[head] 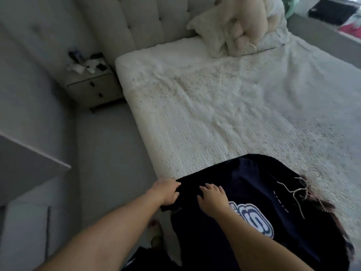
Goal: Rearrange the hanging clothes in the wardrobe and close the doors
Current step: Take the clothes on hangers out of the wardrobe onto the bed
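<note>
- Most of the frame, from upper centre to lower right, is taken by the bed (214,114), whose pale textured cover gives a broad flat surface, probably why the clothing is laid here for sorting, not at the wardrobe, which is out of view.
- Padded headboard (136,22) runs across the top, with a heap of cream pillows (240,32) pushed against it at the upper right, away from the working end of the bed.
- Dark navy garment (254,202) with a white-and-blue patch lies spread over the bed's near corner at the lower centre; this is the task's thing, flat and apparently being smoothed or gathered.
- Low nightstand (93,87) stands at the upper left beside the bed, small blurred items on top.
- Left hand (166,193), at the lower centre, curls its fingers round the garment's left edge at the bed's corner, seemingly to hold the cloth taut.
- Right hand (213,198), just beside it, rests on the fabric with loose, spread fingers, pressing, not gripping.
- Thin pale hangers (295,192) lie at the lower right on the clothing, likely set aside for rehanging.
</note>
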